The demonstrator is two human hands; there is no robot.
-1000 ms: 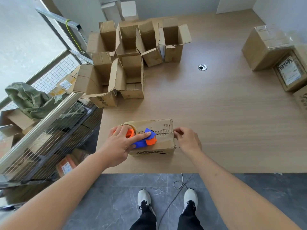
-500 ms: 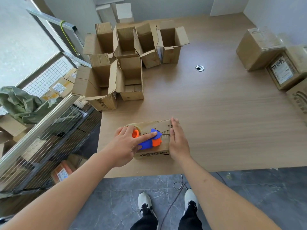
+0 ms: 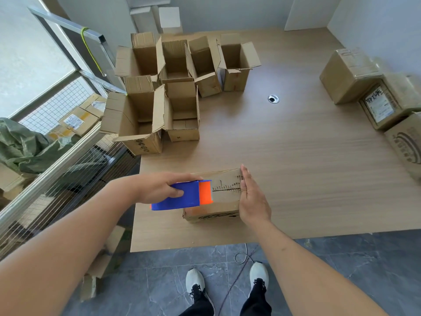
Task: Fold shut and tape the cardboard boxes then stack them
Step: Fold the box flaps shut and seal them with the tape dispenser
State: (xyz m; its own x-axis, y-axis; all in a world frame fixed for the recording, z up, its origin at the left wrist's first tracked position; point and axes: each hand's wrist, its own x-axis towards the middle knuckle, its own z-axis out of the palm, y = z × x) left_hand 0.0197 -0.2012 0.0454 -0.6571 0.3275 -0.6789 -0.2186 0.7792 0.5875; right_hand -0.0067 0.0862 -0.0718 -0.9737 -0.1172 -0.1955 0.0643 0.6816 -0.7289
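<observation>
Far left, off the table: green tarp (image 3: 20, 144) behind a wire-mesh barrier (image 3: 68, 160), with labelled cartons beyond it. Open cardboard boxes (image 3: 173, 87) cluster at the table's back-left, flaps up, packed against each other. Left hand (image 3: 159, 190) grips a blue-and-orange tape dispenser (image 3: 182, 197), fingers curled round the blue body, orange end pointing right over the small cardboard box (image 3: 218, 197). Can't tell if the dispenser actually touches the box top, as the hand blocks that edge. The box sits near the front edge of the wooden table (image 3: 307, 167), flaps folded down, centre seam visible. Right hand (image 3: 252, 199) lies flat against the box's right end, fingers straight and together, holding nothing. Cable grommet (image 3: 273, 99) mid-table. Taped boxes (image 3: 364, 87) are grouped at the far right edge.
</observation>
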